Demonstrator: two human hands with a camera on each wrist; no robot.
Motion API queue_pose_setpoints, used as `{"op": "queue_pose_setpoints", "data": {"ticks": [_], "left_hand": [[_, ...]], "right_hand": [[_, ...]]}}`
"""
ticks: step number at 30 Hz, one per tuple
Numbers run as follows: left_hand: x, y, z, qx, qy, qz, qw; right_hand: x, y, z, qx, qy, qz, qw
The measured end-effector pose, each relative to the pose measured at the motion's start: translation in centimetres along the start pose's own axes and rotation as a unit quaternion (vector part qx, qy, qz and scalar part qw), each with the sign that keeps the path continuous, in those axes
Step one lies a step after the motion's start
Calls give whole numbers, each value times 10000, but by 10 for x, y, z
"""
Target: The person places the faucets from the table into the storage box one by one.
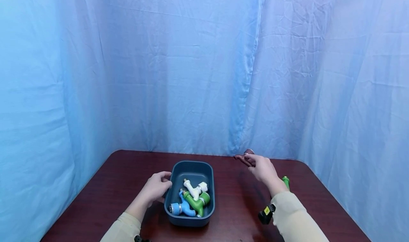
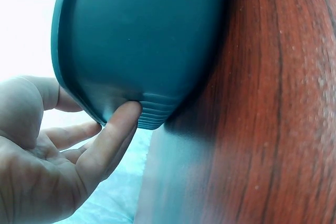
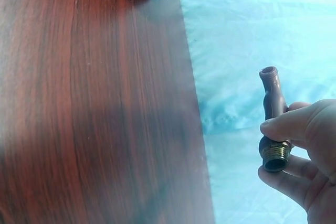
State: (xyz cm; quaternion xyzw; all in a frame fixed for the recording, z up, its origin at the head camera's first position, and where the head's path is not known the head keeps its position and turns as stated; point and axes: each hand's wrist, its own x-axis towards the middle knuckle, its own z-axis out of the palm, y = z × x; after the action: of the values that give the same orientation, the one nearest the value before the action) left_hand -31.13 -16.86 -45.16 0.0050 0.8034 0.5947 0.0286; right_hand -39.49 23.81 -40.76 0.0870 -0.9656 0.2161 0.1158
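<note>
My right hand point(image 1: 262, 167) pinches a brown tap point(image 1: 244, 160) above the back right of the table. In the right wrist view, thumb and fingers hold the tap point(image 3: 273, 100) near its brass threaded end, with its narrow spout end pointing away. My left hand point(image 1: 156, 187) rests its fingertips against the left side of a dark blue-green bin point(image 1: 209, 185); the left wrist view shows one finger on the bin's ridged outer wall point(image 2: 142, 40). Inside the bin lie a white tap point(image 1: 193, 189), a green tap point(image 1: 197, 203) and a blue tap point(image 1: 185, 207), partly overlapping.
Another green tap point(image 1: 285, 181) stands out partly from behind my right wrist, the rest of it hidden. All this is on a dark red wooden table point(image 1: 127, 171). Light blue curtains point(image 1: 198, 75) hang round the table's back and sides.
</note>
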Motion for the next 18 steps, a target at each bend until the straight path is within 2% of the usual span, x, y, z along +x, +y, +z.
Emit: {"op": "queue_pose_setpoints", "data": {"ticks": [18], "left_hand": [[1, 0, -1, -25, 33, -17, 10000]], "right_hand": [[3, -27, 4, 142, 1, -442, 9989]]}}
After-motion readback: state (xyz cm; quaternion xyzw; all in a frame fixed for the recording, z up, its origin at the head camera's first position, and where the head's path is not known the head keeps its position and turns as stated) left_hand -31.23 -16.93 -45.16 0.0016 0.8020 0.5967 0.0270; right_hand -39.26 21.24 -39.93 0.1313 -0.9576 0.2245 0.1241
